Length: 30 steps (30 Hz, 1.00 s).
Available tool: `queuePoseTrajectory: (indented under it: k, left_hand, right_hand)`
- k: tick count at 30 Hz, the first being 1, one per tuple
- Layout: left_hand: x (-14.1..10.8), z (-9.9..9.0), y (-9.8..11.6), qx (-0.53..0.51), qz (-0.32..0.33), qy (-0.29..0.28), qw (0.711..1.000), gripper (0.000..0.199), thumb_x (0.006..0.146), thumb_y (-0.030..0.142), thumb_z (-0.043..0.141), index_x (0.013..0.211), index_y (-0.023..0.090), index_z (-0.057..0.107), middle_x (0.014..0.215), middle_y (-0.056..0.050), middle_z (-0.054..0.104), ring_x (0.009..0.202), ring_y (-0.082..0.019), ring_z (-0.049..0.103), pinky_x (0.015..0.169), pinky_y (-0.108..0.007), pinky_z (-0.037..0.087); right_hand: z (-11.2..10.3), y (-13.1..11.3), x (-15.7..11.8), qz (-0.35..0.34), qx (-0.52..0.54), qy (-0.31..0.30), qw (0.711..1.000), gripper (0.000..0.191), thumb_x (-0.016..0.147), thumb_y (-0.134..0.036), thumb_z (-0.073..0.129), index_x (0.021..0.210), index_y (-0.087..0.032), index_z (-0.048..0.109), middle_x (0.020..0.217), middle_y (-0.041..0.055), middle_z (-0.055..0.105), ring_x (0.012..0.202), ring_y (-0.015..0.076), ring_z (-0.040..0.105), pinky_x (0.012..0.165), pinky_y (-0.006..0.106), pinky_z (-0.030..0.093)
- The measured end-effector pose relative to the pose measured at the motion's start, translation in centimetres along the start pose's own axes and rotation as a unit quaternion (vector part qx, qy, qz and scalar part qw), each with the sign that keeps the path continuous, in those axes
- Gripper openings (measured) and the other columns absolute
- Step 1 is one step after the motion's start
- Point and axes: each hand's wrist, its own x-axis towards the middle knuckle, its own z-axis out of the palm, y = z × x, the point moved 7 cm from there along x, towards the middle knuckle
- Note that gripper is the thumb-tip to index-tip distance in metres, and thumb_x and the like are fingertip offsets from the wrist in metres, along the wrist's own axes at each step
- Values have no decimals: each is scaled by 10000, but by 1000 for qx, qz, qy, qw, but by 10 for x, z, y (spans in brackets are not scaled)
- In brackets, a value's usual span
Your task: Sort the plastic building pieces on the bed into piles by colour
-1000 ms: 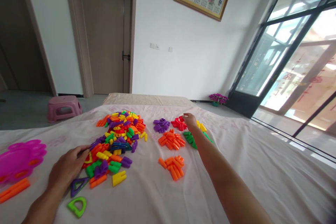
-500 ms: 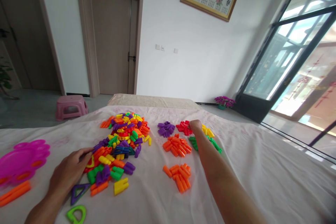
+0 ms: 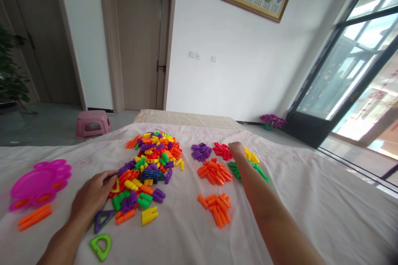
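My left hand (image 3: 95, 193) rests at the left edge of a mixed pile of plastic building pieces (image 3: 155, 153), fingers stretched toward it and touching its side. No piece shows held in it. Far forward, my right hand (image 3: 236, 150) looks closed between a group of red pieces (image 3: 222, 150) and a group of yellow pieces (image 3: 251, 156). Its fingertips are hidden behind the hand, so what they hold cannot be seen. Green pieces (image 3: 260, 172) lie on both sides of the right wrist. Purple pieces (image 3: 200, 152) and two orange groups, one farther (image 3: 214, 172) and one nearer (image 3: 219, 209), lie left of that arm.
A pink flower-edged tray (image 3: 34, 184) lies at the left, with an orange piece (image 3: 35, 217) before it. A purple triangle (image 3: 103, 220) and a green D-shaped piece (image 3: 101, 247) lie near the left forearm. A cloth (image 3: 183, 240) covers the table. A pink stool (image 3: 93, 124) stands beyond.
The camera view has turned slightly left, so everything sits farther right in the picture. Both hands keep nearly the same places relative to the pieces.
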Motion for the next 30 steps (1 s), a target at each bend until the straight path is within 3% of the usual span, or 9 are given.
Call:
queuePoseTrajectory:
  k: [4, 7, 12, 15, 17, 22, 26, 30]
  left_hand:
    - [-5, -3, 9, -3, -5, -15, 1000, 421, 916, 442, 477, 1157, 250, 763, 1240, -70, 760, 1110, -277, 693, 859, -336, 521]
    - [-6, -6, 12, 4, -6, -12, 1000, 422, 915, 437, 483, 1172, 254, 764, 1248, -70, 758, 1091, -264, 697, 850, -319, 512]
    - [-7, -5, 11, 3, -2, -12, 1000, 422, 923, 430, 473, 1180, 258, 760, 1234, -68, 763, 1084, -260, 695, 845, -320, 502]
    - [-7, -5, 11, 2, 4, -10, 1000, 425, 922, 434, 470, 1181, 255, 755, 1248, -68, 756, 1092, -257, 692, 846, -317, 500]
    - [-7, -5, 11, 3, 7, -12, 1000, 431, 924, 436, 462, 1186, 252, 750, 1249, -70, 755, 1097, -256, 690, 851, -315, 497]
    - [-7, -4, 11, 11, -4, -25, 1000, 446, 928, 442, 442, 1202, 260, 743, 1274, -69, 744, 1128, -267, 680, 862, -325, 487]
    - [-6, -5, 11, 18, -2, -18, 1000, 450, 928, 468, 443, 1192, 275, 752, 1269, -61, 749, 1116, -268, 688, 823, -315, 491]
    - [-6, -3, 11, 17, -2, -27, 999, 454, 928, 457, 436, 1199, 265, 745, 1271, -58, 747, 1127, -262, 683, 828, -308, 486]
  right_hand:
    - [7, -31, -23, -69, 48, -18, 996, 307, 942, -276, 530, 1020, -138, 793, 942, 124, 778, 834, 204, 711, 658, 252, 449]
    - [28, -71, -61, -149, 110, -71, 980, 308, 932, -304, 562, 1087, -165, 789, 919, 66, 785, 793, 176, 705, 663, 237, 473]
    - [58, -138, -173, -350, 185, -195, 898, 225, 863, -199, 622, 1002, -184, 799, 905, 42, 784, 794, 175, 702, 730, 261, 522]
    - [63, -159, -230, -443, 142, -214, 859, 267, 826, -119, 664, 1032, -225, 795, 1019, 35, 765, 818, 155, 689, 785, 268, 523]
    - [66, -165, -252, -485, 104, -225, 838, 296, 814, -98, 707, 1061, -240, 787, 1087, 42, 733, 842, 146, 678, 797, 261, 517]
    - [68, -167, -262, -509, 48, -215, 832, 169, 864, -213, 770, 1032, -216, 749, 1104, 55, 677, 937, 167, 652, 786, 254, 494]
    - [71, -164, -265, -519, 24, -215, 827, 145, 892, -251, 753, 1026, -202, 725, 1077, 44, 684, 895, 158, 642, 741, 244, 461]
    - [64, -157, -249, -485, 68, -197, 849, 96, 899, -201, 707, 987, -197, 744, 969, 26, 725, 842, 144, 654, 722, 228, 449]
